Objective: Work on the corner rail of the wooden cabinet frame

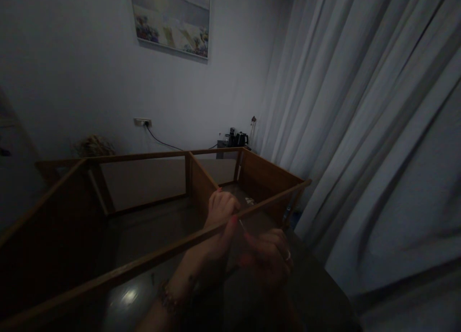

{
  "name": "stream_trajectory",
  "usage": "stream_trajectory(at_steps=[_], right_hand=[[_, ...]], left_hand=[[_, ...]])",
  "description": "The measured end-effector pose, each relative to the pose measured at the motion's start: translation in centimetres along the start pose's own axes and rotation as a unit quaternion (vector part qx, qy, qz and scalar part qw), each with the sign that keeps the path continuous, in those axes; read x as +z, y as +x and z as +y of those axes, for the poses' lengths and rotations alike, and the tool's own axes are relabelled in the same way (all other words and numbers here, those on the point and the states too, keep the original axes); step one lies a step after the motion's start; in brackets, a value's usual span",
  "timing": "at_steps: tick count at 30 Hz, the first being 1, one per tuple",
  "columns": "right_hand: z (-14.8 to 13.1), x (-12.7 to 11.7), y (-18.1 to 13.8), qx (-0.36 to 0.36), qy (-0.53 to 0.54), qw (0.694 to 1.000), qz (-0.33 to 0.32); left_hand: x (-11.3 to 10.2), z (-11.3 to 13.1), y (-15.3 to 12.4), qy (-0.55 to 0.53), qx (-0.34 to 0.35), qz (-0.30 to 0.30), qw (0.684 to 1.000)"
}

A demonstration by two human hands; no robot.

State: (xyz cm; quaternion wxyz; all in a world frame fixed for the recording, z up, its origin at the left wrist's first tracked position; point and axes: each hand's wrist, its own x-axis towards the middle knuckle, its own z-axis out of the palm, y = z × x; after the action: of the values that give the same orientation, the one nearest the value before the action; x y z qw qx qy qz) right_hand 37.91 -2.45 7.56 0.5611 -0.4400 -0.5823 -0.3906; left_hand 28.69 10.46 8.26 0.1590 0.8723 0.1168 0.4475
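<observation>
A wooden furniture frame with open bays lies in front of me. My left hand is wrapped around the front rail where the middle divider panel meets it, with the thumb on the near side. Just right of that thumb, my right hand is closed, pinching a thin, light metal pin-like piece between thumb and fingers. The piece's tip points up at the rail's near face; whether it touches is unclear in the dim light. Its exact kind does not show.
Long grey curtains hang close on the right. Behind the frame, a dark kettle stands by the wall, near a cord running from a wall socket. Dried plants sit behind the left end. A picture hangs above.
</observation>
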Motion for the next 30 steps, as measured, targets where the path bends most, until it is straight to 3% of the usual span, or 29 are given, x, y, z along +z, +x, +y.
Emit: stream_trajectory(at_steps=[8, 13, 19, 24, 30], right_hand=[[-0.3, 0.0, 0.2, 0.001, 0.052, 0.998, -0.037], [0.0, 0.0, 0.2, 0.014, 0.089, 0.994, -0.057], [0.5, -0.4, 0.4, -0.011, 0.081, 0.993, -0.083], [0.3, -0.2, 0.2, 0.018, 0.102, 0.993, -0.053], [-0.5, 0.2, 0.6, 0.079, 0.135, 0.988, -0.015]], left_hand=[[0.2, -0.2, -0.3, -0.038, 0.034, 0.016, 0.999], [0.1, -0.2, -0.1, -0.038, 0.020, 0.004, 0.999], [-1.3, 1.6, -0.1, -0.045, 0.011, 0.008, 0.999], [-2.5, 3.4, -0.4, -0.049, -0.004, 0.019, 0.999], [-2.6, 3.6, -0.3, -0.054, 0.007, 0.019, 0.998]])
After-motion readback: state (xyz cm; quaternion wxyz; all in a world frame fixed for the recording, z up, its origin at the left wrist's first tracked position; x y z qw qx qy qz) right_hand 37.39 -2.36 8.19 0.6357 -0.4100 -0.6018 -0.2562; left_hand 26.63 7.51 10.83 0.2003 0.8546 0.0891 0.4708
